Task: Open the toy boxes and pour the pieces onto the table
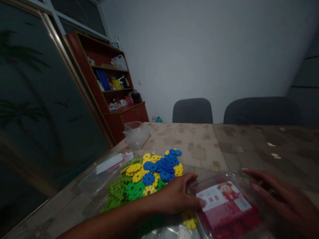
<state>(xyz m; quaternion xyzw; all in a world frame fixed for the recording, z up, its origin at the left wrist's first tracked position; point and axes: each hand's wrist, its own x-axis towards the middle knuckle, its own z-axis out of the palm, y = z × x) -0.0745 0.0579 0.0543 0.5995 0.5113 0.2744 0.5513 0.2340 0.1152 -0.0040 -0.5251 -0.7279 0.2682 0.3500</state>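
The left hand (175, 196) clasps the clear plastic box of red pieces (224, 209), fingers curled; the right hand (281, 199) rests spread fingers at its other edge.

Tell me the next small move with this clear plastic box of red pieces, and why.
Probably pry up the labelled lid: it seems shut on the clear plastic box of red pieces, and the left hand and right hand flank it.
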